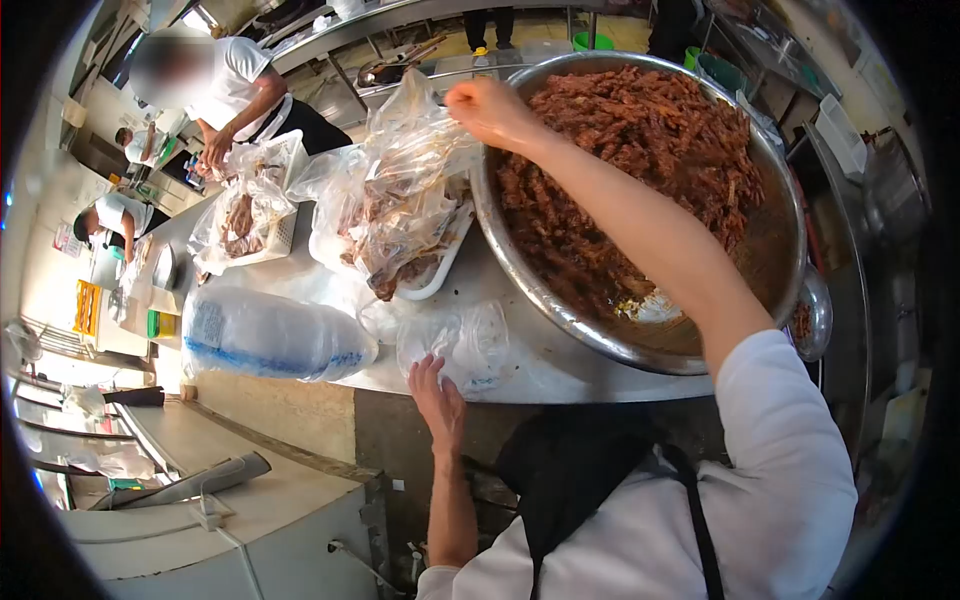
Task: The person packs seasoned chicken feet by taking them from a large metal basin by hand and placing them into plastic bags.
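Note:
My left hand (438, 400) is open, fingers a little apart, at the near edge of a clear plastic bag (470, 345) lying flat on the steel table (560, 375). Stretched across a big steel bowl (545, 318), my right arm ends in my right hand (492, 112) above the bowl's left rim. Its fingers are curled together beside a heap of clear plastic bags (400, 150); what they hold, if anything, is hidden. Under that heap, brown meat pieces (385, 240) sit in a white tray (445, 262). Reddish-brown saucy pieces, resembling chicken feet (640, 120), fill much of the bowl.
A plastic-wrapped roll of bags (275, 335) lies on the table's left. Behind it stands a white basket (290, 165) with bagged meat, where a co-worker (235, 90) has both hands. A small steel bowl (815, 315) sits right of the big one. More people work farther back.

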Demonstrator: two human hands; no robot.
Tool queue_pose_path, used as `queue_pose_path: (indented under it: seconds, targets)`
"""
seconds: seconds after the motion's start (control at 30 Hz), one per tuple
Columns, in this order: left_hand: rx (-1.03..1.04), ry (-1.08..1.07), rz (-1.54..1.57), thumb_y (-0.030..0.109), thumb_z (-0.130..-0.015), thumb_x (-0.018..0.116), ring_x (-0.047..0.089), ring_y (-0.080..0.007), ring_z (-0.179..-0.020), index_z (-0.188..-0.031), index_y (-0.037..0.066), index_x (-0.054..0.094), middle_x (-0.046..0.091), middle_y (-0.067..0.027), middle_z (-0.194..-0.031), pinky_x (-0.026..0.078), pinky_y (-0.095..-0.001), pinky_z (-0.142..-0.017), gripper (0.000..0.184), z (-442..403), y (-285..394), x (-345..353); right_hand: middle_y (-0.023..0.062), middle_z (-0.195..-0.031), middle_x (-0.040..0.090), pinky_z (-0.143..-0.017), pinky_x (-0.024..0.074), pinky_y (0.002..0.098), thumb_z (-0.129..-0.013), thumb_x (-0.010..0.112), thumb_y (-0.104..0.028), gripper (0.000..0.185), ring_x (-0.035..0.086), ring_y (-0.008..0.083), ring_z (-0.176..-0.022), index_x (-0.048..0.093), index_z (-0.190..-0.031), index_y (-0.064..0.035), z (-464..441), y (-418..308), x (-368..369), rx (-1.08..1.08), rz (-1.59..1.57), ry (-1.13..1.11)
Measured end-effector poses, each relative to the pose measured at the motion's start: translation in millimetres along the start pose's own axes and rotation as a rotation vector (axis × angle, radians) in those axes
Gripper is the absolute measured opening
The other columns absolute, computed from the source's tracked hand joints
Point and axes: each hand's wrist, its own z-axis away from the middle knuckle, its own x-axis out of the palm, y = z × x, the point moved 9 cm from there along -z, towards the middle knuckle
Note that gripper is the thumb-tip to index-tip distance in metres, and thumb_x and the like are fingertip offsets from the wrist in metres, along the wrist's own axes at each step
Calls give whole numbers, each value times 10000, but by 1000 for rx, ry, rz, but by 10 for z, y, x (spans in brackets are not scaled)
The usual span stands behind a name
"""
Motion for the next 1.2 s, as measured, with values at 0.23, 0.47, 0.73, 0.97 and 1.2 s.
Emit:
queue_pose_path:
  seconds: [0.23, 0.47, 0.73, 0.97, 1.2]
  targets:
    - [39, 254, -192, 151, -772, 651, 326, -439, -1258, -1182, -25, 492, 438, -253, -1275, 231, -538, -1056, 473, -40, 726, 269, 77, -757, 636, -625, 463, 310, -852, 574, -154, 173, 582, 148, -662, 626, -924, -6, 1789, 628, -641, 365, -228, -403]
    - [41, 340, -198, 76, -824, 593, 487, -406, -1068, -936, -57, 547, 528, -244, -1137, 387, -472, -911, 180, 69, 541, 183, 127, -824, 662, -707, 486, 360, -829, 600, -122, 169, 638, 235, -797, 629, -950, -8, 3391, 1948, -1067, 570, 129, -763]
    - [4, 367, -171, 80, -871, 555, 508, -340, -859, -866, -39, 555, 544, -179, -882, 400, -444, -760, 119, -10, 818, -6, 165, -1016, 647, -807, 493, 445, -747, 651, -136, 246, 603, 365, -969, 652, -976, -46, 3640, 1894, -402, 329, 448, -949]
    - [-72, 357, -105, 133, -890, 557, 522, -327, -804, -873, -41, 569, 559, -172, -854, 412, -421, -710, 176, 154, 593, -142, 183, -1024, 641, -818, 491, 425, -833, 664, -234, 334, 607, 321, -984, 617, -1115, -62, 3135, 1898, -541, 778, 159, -479]
    - [-78, 329, -30, 135, -885, 569, 525, -323, -794, -856, -40, 574, 551, -169, -861, 413, -411, -699, 177, 22, 706, -42, 199, -1051, 644, -845, 481, 413, -861, 635, -317, 361, 612, 319, -986, 634, -1104, -50, 2925, 1473, -37, 525, 127, -714]
